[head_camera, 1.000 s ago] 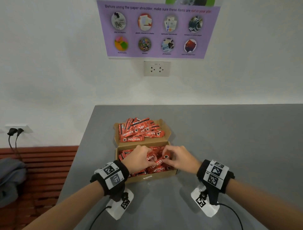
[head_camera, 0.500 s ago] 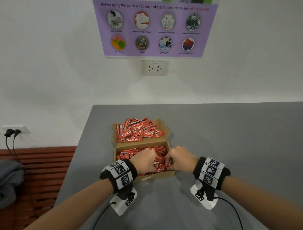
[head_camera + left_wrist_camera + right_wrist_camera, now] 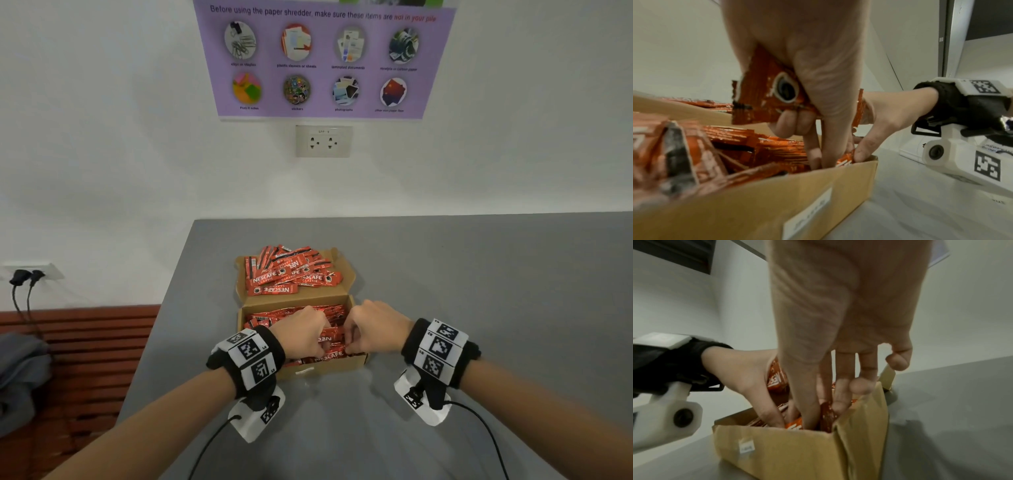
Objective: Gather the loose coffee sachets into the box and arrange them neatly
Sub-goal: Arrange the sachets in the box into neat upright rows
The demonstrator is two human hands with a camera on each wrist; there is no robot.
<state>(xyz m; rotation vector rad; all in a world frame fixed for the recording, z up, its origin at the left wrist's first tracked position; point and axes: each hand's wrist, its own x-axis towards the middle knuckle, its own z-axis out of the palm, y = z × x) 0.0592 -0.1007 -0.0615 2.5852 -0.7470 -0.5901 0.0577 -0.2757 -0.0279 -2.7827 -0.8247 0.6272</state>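
A brown cardboard box stands on the grey table, with red coffee sachets lying inside it. Behind it the open lid carries a loose pile of sachets. Both hands are down in the box's near end, close together. My left hand grips a sachet in its palm while its fingertips dig in by the front wall. My right hand reaches down at the right corner, where its thumb and fingers pinch upright sachets.
The table's left edge runs just left of the box, with a wooden bench and grey cloth beyond it. On the wall behind are a socket and a purple poster. Bare table surface lies right of the box.
Both hands have drawn closer together and pushed deeper into the near end of the box. The pile on the lid has not moved.
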